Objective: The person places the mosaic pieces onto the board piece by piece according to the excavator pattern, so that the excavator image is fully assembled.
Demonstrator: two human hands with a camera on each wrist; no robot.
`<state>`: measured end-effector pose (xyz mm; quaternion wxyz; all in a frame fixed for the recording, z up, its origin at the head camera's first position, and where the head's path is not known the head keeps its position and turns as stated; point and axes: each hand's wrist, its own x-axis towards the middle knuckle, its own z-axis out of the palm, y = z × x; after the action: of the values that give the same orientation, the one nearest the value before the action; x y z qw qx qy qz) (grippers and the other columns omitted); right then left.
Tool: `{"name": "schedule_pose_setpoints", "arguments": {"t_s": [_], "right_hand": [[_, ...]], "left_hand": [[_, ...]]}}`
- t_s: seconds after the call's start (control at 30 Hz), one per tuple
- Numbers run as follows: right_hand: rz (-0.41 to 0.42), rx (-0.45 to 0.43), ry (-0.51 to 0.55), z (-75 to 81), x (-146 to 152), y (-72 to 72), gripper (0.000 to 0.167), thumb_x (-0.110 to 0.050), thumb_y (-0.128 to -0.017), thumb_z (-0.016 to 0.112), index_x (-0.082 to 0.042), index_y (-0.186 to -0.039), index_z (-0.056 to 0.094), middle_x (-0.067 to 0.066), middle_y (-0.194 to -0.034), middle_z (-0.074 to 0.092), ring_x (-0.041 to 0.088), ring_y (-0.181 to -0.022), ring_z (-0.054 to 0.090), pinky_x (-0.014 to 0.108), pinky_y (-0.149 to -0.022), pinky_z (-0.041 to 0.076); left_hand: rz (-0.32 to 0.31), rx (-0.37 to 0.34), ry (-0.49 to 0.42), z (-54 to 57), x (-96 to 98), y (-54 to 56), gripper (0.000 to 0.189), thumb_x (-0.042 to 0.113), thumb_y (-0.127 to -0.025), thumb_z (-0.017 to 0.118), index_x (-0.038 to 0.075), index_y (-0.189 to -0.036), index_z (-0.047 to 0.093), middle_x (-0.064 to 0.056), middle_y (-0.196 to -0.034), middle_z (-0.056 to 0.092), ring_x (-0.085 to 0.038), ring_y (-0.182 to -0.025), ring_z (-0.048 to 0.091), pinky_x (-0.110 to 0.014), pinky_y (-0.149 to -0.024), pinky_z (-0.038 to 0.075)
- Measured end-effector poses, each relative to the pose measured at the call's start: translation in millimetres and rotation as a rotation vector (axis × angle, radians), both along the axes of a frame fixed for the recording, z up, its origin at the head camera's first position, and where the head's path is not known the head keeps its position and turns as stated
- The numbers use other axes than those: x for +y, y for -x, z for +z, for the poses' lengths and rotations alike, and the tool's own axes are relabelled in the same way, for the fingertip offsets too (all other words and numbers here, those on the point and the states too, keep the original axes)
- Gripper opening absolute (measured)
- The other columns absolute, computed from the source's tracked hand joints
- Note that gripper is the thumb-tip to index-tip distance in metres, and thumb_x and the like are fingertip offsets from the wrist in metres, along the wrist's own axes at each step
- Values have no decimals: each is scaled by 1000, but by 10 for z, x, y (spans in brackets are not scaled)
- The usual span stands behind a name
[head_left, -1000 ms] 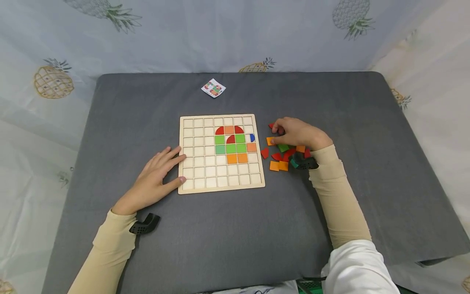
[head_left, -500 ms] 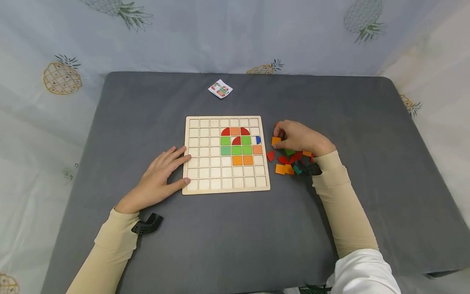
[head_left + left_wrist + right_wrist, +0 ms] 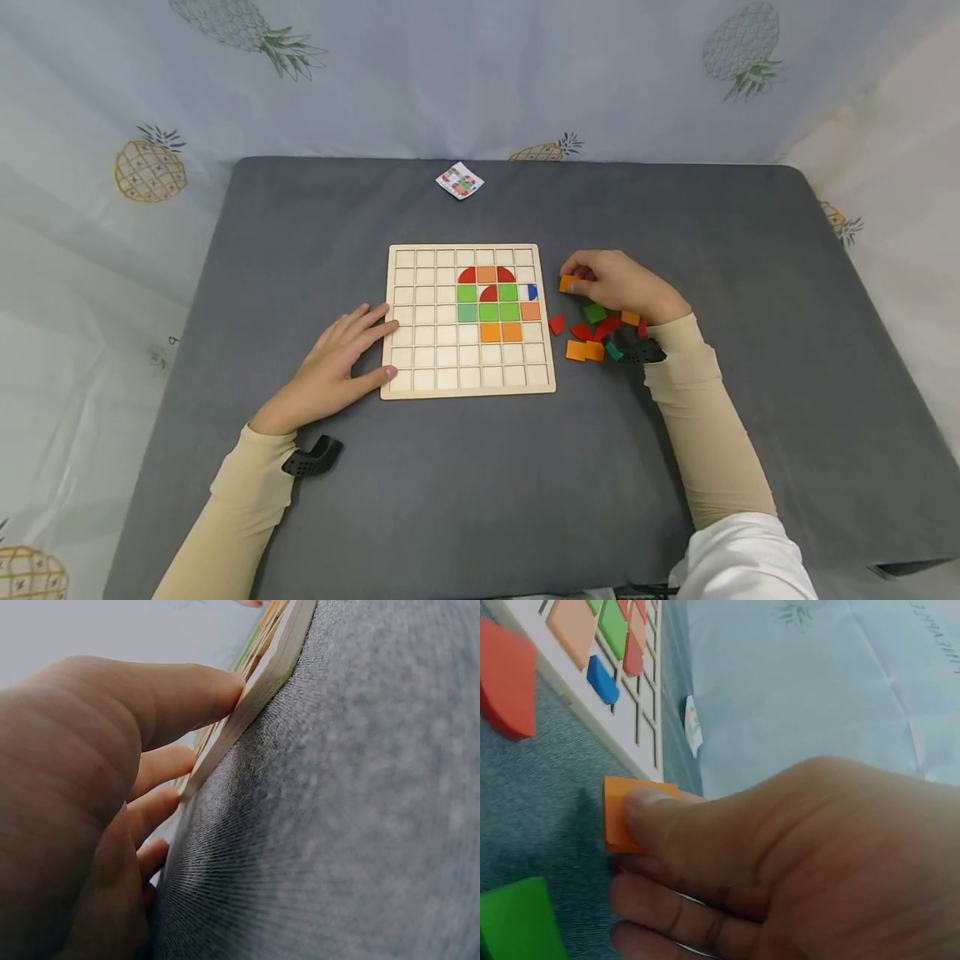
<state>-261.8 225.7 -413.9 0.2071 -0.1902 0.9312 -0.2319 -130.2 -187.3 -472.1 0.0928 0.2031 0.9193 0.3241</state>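
Note:
A light wooden grid board [image 3: 425, 357] lies on the grey table, with red, green and orange tiles and one blue piece [image 3: 602, 680] in its cells. My left hand [image 3: 324, 375] rests at its left side, fingers spread and nearly straight; the thumb [image 3: 202, 694] touches the rim in the left wrist view. To the right of the board, my right hand [image 3: 622, 283] pinches an orange square tile [image 3: 615, 817] between thumb and fingers. Just below that hand lie a green tile [image 3: 595, 313] and a red quarter-round tile [image 3: 557, 324].
Several more loose tiles lie near the right wrist, among them two orange squares [image 3: 576, 350] and a dark green piece [image 3: 614, 350]. A small printed pattern card [image 3: 460, 181] lies near the table's far edge. A pineapple-print cloth [image 3: 420, 92] hangs behind the table.
My right hand has taken up the orange tile and lifted it slightly away from the loose pile. The left hand stays at the board's edge. The whole head view has shifted a little.

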Motion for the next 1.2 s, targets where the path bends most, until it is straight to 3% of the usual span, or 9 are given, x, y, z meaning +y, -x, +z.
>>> {"name": "schedule_pose_setpoints", "arguments": {"t_s": [0.1, 0.2, 0.3, 0.47, 0.57, 0.7, 1.0, 1.2], "right_hand": [[-6, 29, 54, 76, -29, -20, 21, -16, -103, 61, -8, -121, 68, 11, -113, 71, 24, -99, 64, 42, -88, 56], [-15, 38, 138, 169, -100, -53, 18, -19, -102, 62, -11, -116, 71, 8, -108, 72, 24, -95, 64, 35, -83, 56], [-10, 31, 205, 234, -149, -184, 14, -22, -100, 66, -14, -110, 72, 4, -104, 72, 23, -90, 63, 29, -77, 55], [103, 37, 266, 69, -239, -414, 9, -19, -96, 72, -15, -105, 73, 0, -98, 72, 15, -82, 58, 26, -70, 50], [180, 36, 246, -72, -338, -558, 11, -18, -96, 72, -14, -105, 74, -1, -100, 73, 13, -79, 58, 24, -68, 49], [221, 93, 158, -151, -475, -689, 12, -18, -95, 73, -12, -105, 76, 1, -103, 73, 14, -81, 59, 27, -70, 51], [198, 226, 83, -294, -609, -738, 7, -20, -94, 74, -14, -97, 74, 0, -92, 68, 15, -82, 55, 29, -71, 49], [134, 196, 104, -158, -503, -738, 10, -23, -97, 71, -14, -102, 70, -1, -81, 61, 13, -71, 52, 27, -63, 46]], "left_hand": [[-3, 23, -12, 0, -1, 31, 66, 33, -97, 69, 17, -155, 42, -7, -170, 23, -35, -159, 12, -63, -124, 10], [1, 28, -13, 2, -17, 74, 66, 33, -97, 69, 17, -155, 42, -7, -170, 23, -36, -158, 12, -65, -123, 10], [9, 8, -10, 14, -14, 67, 66, 33, -98, 69, 18, -155, 42, -6, -170, 22, -35, -159, 11, -65, -123, 8], [12, 12, 11, 2, -39, 91, 66, 34, -98, 68, 18, -156, 41, -5, -171, 20, -33, -159, 10, -63, -125, 8], [5, 9, 15, -12, -42, 81, 66, 34, -98, 68, 19, -156, 41, -4, -171, 21, -33, -159, 10, -63, -125, 8], [0, -7, 1, -26, -12, 40, 65, 34, -98, 67, 19, -156, 41, -5, -171, 21, -34, -159, 10, -63, -125, 8], [11, -20, 4, -27, 5, 41, 65, 33, -98, 67, 17, -156, 41, -5, -171, 20, -33, -159, 9, -62, -126, 6], [3, -19, 7, -12, 7, 50, 66, 34, -98, 67, 18, -157, 40, -4, -171, 19, -33, -160, 9, -63, -125, 6]]}}
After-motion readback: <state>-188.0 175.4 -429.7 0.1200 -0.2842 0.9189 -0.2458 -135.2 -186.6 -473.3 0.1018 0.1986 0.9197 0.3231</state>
